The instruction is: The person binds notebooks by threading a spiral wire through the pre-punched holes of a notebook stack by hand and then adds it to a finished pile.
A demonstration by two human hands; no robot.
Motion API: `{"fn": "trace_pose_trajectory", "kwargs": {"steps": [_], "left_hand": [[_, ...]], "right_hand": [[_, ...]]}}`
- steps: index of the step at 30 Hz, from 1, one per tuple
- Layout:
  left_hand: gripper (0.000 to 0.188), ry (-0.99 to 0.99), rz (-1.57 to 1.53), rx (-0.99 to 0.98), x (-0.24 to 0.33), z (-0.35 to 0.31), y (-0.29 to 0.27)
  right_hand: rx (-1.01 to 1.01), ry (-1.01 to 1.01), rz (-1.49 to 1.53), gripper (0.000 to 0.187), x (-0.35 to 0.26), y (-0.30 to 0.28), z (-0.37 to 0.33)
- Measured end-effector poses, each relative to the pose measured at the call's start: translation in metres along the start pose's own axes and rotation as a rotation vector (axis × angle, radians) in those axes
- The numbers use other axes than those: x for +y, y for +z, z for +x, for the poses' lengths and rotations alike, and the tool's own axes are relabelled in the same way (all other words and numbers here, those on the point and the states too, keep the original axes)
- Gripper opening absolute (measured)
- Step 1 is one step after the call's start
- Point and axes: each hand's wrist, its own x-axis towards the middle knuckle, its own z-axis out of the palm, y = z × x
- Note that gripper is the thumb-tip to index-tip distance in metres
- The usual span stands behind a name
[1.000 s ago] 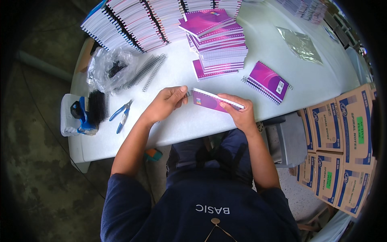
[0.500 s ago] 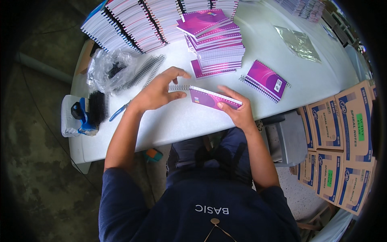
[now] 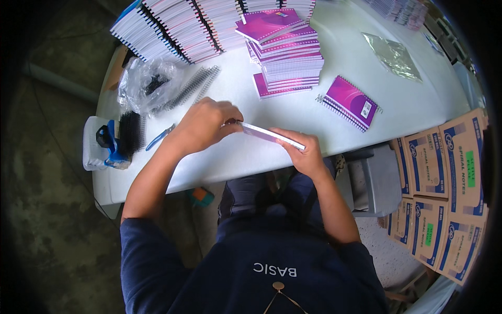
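Note:
A small purple notebook (image 3: 261,134) is held over the near part of the table, tilted so that its long white page edge faces up. My right hand (image 3: 307,153) is closed round its right end, thumb on one side and fingers on the other. At its left end my left hand (image 3: 212,124) is closed, fingertips pinching a metal spiral coil, most of which the fingers hide. Beyond my hands stands a tall stack of purple notebooks (image 3: 290,63). To the right lie a few spiral-bound purple notebooks (image 3: 350,99).
On the white table (image 3: 387,125) are a clear plastic bag (image 3: 149,83), loose spiral coils (image 3: 196,86), blue-handled pliers (image 3: 159,137) and a blue tape dispenser (image 3: 110,141). Thick rows of bound books (image 3: 178,26) stand behind. Cardboard boxes (image 3: 429,193) are stacked at the right, by a grey chair (image 3: 374,178).
My left hand has closed from an open pose onto the coil at the notebook's left end. The notebook has tipped from showing its purple cover to showing its edge.

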Motion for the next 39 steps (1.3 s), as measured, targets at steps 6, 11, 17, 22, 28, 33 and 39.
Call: {"fn": "trace_pose_trajectory", "kwargs": {"steps": [6, 11, 17, 22, 28, 33, 39], "left_hand": [[0.034, 0.184, 0.212, 0.214, 0.001, -0.004, 0.008], [0.073, 0.107, 0.436, 0.556, 0.018, -0.001, 0.024], [0.105, 0.231, 0.376, 0.385, 0.013, -0.069, 0.153], [0.117, -0.199, 0.278, 1.147, -0.057, -0.025, 0.156], [0.117, 0.092, 0.350, 0.876, 0.007, -0.075, 0.157], [0.118, -0.166, 0.077, 0.661, 0.006, -0.064, 0.187], [0.114, -0.184, 0.382, 0.994, -0.042, -0.071, 0.141]], "right_hand": [[-0.026, -0.012, 0.011, 0.031, -0.004, 0.005, 0.000], [0.050, -0.120, -0.055, 0.033, -0.004, 0.012, -0.006], [0.075, -0.149, -0.034, 0.036, -0.005, 0.027, -0.012], [0.028, -0.282, -0.090, 0.036, -0.006, 0.059, -0.021], [0.034, -0.244, -0.118, 0.028, -0.004, 0.057, -0.029], [0.053, -0.251, -0.086, 0.035, -0.005, 0.056, -0.031], [0.045, -0.325, -0.124, 0.039, -0.007, 0.059, -0.033]]}}
